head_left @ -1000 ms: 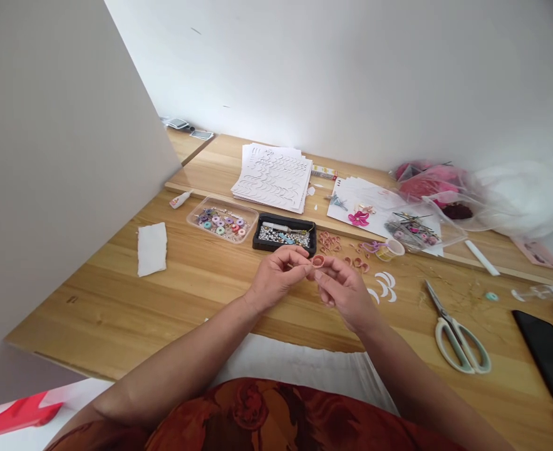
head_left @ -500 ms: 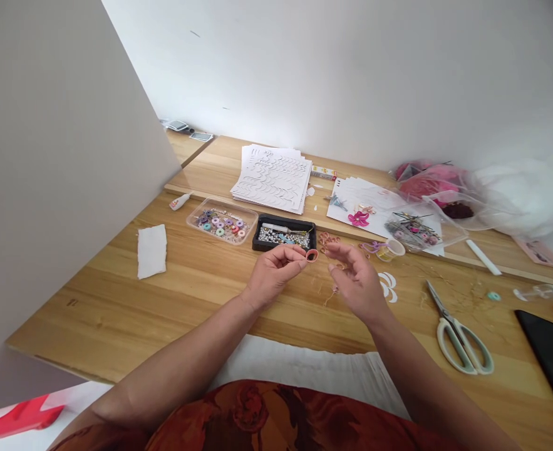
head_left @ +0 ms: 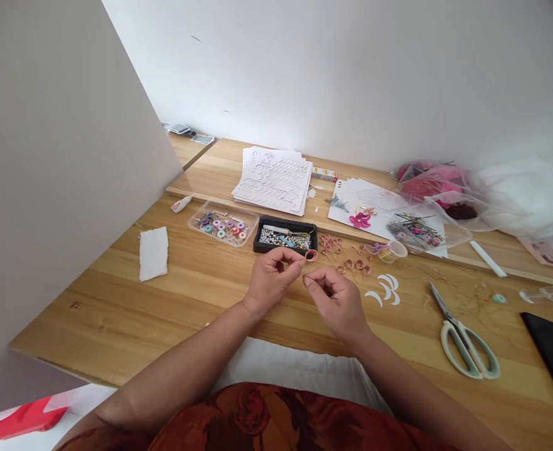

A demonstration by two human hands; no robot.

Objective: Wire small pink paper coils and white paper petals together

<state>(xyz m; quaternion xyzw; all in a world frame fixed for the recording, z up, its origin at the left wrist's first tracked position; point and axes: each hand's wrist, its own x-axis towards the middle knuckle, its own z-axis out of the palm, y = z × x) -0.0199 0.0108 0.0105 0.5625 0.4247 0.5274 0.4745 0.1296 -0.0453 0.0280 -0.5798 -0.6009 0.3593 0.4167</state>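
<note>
The wooden counter spreads before the person, its far part raised along the wall. On that raised part lies a stack of paper sheets printed with curved shapes. Scissors lie to the right of the right forearm, well apart from the work. Toward the far edge of the lower surface, a clear box of coloured rings and beads sits just beside a black tray of silvery beads.

The hands are close together in front of the tray, raised fingers meeting nothing but small work. The left hand pinches a pinkish loop between thumb and forefinger, its opening standing clear of the fingertips. The right hand, just below and apart from the loop, has thumb and forefinger drawn together; whether something thin is caught between them cannot be told.

White paper crescents lie to the right, and similar small loops lie between them and the tray.

The step in hand looks like fine fingertip shaping or handling of this one loop. The next move probably calls for a steady left pinch and a light right touch, without squashing the curve.
</note>
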